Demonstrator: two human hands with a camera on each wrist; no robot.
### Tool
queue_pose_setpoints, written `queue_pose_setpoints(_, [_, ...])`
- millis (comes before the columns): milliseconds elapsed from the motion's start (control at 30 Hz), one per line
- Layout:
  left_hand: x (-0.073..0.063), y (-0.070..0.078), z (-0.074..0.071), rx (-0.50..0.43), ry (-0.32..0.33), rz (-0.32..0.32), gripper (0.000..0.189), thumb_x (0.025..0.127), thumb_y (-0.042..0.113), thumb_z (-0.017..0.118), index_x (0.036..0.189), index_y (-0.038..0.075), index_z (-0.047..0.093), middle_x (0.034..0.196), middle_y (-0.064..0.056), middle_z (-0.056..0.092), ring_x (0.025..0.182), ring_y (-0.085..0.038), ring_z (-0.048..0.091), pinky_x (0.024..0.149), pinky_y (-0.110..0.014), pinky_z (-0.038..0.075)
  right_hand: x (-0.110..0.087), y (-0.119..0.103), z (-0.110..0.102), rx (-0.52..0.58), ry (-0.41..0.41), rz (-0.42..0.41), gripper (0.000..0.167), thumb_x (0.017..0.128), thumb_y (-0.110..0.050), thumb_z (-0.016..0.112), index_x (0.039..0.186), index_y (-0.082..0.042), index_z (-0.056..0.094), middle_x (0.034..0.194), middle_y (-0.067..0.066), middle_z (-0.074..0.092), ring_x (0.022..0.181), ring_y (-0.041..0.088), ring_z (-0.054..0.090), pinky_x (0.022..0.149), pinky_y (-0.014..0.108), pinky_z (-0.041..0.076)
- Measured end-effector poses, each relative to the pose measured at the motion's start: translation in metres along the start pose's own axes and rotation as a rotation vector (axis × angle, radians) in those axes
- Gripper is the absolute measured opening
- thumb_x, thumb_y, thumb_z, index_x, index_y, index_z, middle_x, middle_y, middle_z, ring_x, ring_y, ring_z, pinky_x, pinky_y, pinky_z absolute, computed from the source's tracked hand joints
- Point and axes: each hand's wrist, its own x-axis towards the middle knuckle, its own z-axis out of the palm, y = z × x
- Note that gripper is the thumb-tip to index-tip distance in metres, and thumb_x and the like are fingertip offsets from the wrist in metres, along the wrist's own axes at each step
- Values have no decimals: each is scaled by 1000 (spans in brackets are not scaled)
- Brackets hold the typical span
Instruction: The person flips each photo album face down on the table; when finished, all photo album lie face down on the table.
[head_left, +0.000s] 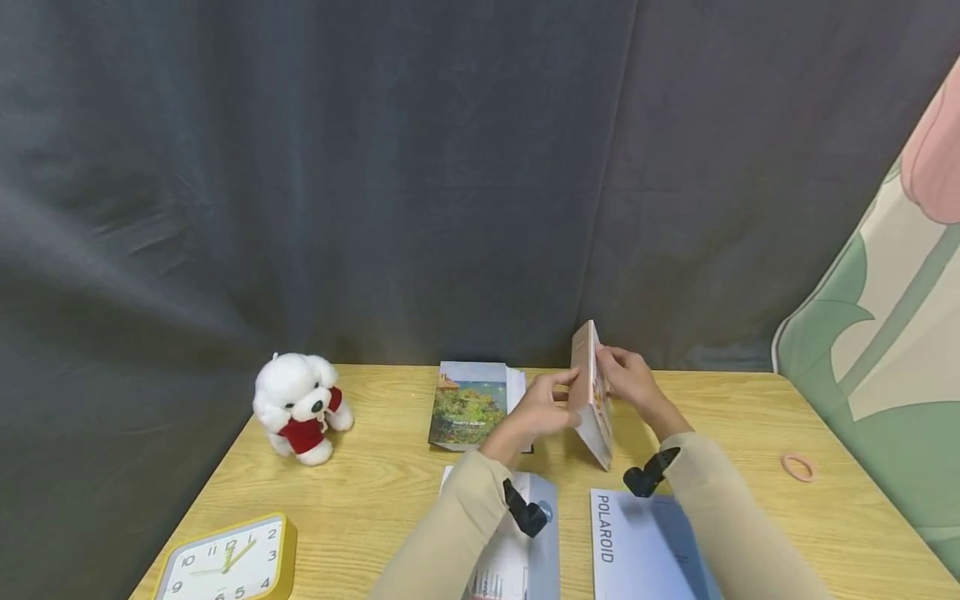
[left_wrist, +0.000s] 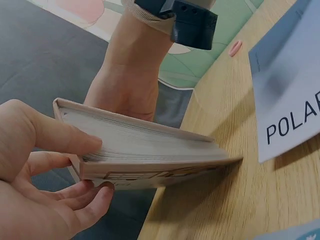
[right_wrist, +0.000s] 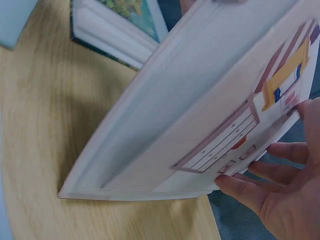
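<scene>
A pink hardcover album (head_left: 583, 371) with thick pale pages stands tilted on its lower edge on the table, between both hands. My left hand (head_left: 536, 412) grips its near left side; in the left wrist view a finger (left_wrist: 75, 137) lies against the page edges and others are at the cover below. On the other side my right hand (head_left: 630, 383) holds the upper part of the cover. In the right wrist view the right fingers (right_wrist: 240, 190) touch a cover printed with a building-like picture; its thumb is not clearly visible.
Left of the hands lies a photo album (head_left: 468, 417) with a garden picture. Nearer are a white-and-blue box or booklet (head_left: 543, 517) and a POLAROID-labelled one (head_left: 637, 542). A plush dog (head_left: 296, 400), a yellow clock (head_left: 288, 554) and a pink ring (head_left: 798, 467) stand or lie further out.
</scene>
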Motion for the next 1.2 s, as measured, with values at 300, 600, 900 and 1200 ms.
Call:
queue_pose_setpoints(300, [5,7,14,-1,34,4,78,77,-13,71,146,17,51,131,2,42,122,-24,54,74,-28,53,1,-11,-14,110,-45,67,87,100,-63,35,152,6,30,156,27,28,135,49,37,92,62,47])
queue_pose_setpoints(600, [12,-3,29,-104,-10,38,98,73,-20,70,156,17,33,155,2,35,135,-26,45,82,-27,52,-1,-8,-26,110,-7,109,84,100,-61,37,152,5,30,146,30,40,129,44,43,88,57,51])
queue_pose_setpoints(900, [21,-31,46,-176,-110,41,123,64,-26,72,161,23,15,157,2,35,140,-19,37,110,-34,35,-3,1,-31,130,-3,135,81,101,-58,36,153,4,29,140,27,44,125,39,45,87,52,52])
queue_pose_setpoints(1200, [21,-49,68,34,-38,-142,120,60,-24,72,159,26,26,144,1,51,125,-16,49,99,-32,43,-7,9,-35,151,-4,151,82,100,-61,37,153,2,31,135,25,46,119,36,47,89,51,50])
